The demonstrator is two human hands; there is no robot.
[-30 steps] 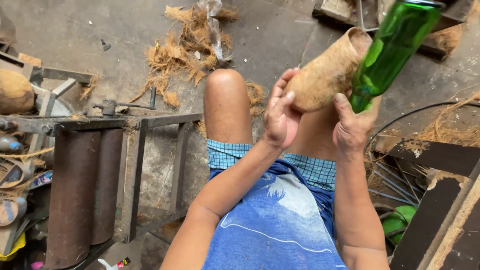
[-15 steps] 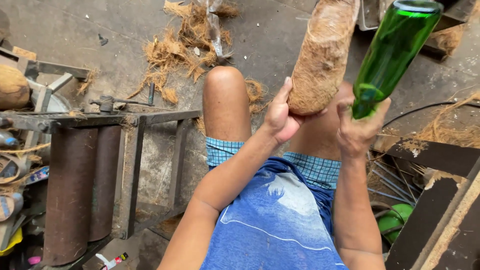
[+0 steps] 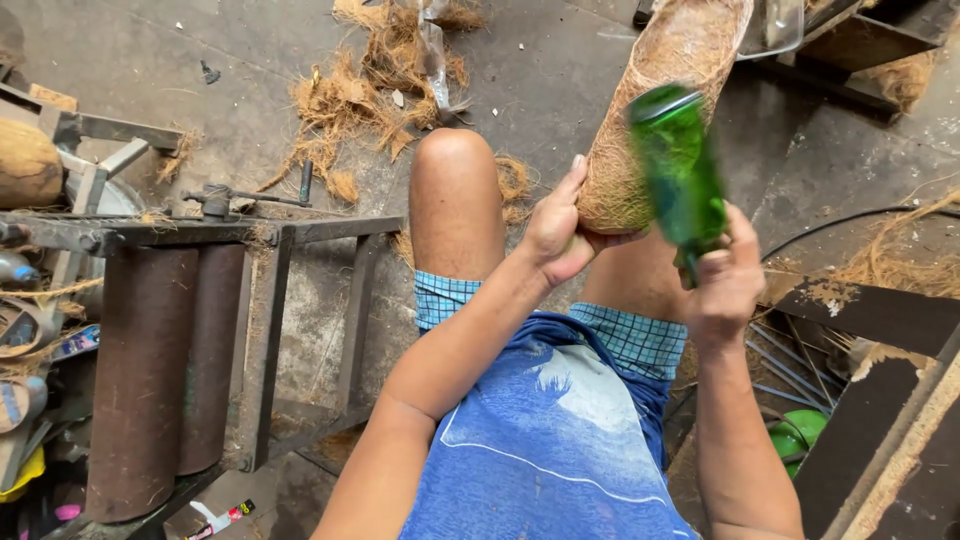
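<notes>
Left hand [image 3: 560, 235] cups a coir husk sheet [image 3: 655, 110] upright; right-hand [image 3: 722, 290] fingers clamp a green bottle [image 3: 680, 170] against it.

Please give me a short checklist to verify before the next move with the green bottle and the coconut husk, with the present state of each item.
1. Left hand grips the lower end of the husk: ok.
2. Right hand closed around the neck of the bottle: ok.
3. Bottle rests against the husk: cannot tell, the bottle is blurred.
4. Husk supported over the knees, not lying on the floor: ok.
5. Left fingers away from the bottle's body: ok, they lie on the husk's left side, apart from the glass.
6. Bottle glass intact, no cracks: cannot tell, too blurred.
</notes>
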